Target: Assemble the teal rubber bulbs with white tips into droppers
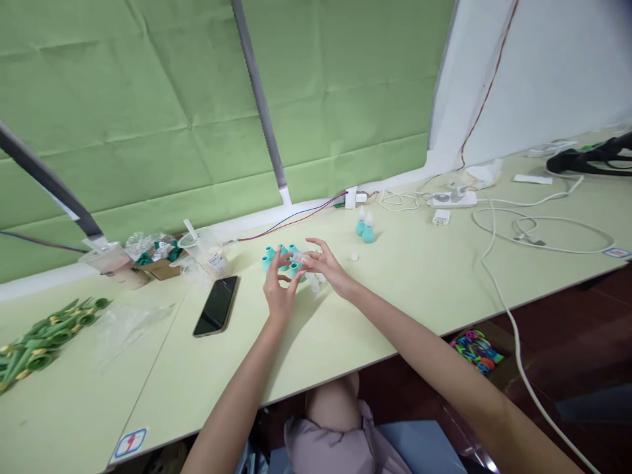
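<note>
A small clear plastic piece (298, 257) is held up between my two hands, above the table. My right hand (332, 271) pinches its right end with thumb and fingers, another finger stretched out above. My left hand (280, 293) curls its fingers at the left end, partly hiding what they grip. Just behind and under the hands stand several teal bottle-shaped pieces with open necks (270, 252). Small white translucent parts (314, 283) lie beneath my right hand. To the right, two teal pieces with white pointed tips (368, 234) stand upright close together, and a small white cap (355, 257) lies nearer.
Left of my hands lies a black phone (217, 306), with plastic cups (205, 253) and a cardboard box (164, 266) behind. Green tube-like pieces (49, 339) are piled far left. At right are a power strip (451, 199) and loose white cables (567, 220).
</note>
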### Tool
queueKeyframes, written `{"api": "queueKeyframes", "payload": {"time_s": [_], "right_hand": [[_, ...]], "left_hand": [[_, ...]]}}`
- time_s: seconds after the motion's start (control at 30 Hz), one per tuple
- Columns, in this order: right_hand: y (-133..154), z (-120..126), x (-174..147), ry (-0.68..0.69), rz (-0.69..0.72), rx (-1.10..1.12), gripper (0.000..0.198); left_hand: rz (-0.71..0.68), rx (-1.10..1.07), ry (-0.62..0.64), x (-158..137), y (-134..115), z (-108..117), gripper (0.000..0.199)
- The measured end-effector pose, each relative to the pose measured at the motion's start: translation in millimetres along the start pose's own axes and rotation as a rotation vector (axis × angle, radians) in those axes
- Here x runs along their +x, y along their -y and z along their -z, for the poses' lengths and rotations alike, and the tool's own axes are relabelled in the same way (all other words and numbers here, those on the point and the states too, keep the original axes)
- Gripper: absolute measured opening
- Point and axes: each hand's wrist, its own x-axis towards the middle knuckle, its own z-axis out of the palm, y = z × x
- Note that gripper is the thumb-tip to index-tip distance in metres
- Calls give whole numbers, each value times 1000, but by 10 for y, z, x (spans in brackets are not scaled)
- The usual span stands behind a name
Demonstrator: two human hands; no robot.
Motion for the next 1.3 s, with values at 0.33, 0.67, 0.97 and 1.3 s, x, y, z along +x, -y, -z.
{"api": "queueKeyframes", "payload": {"time_s": [0.33,0.67,0.97,1.3], "right_hand": [[-170,-119,8,-184,27,27,37],[-302,-138,11,-248,80,-54,37],[-197,172,120,-282,54,-491,22],[68,908,-23,-470,-305,-1719,24]], "left_hand": [[126,-33,56,-40,-3,-79,46],[170,64,77,-62,29,-89,43],[325,-55,122,-7,146,-39,32],[444,-137,97,10,329,-36,36]]}}
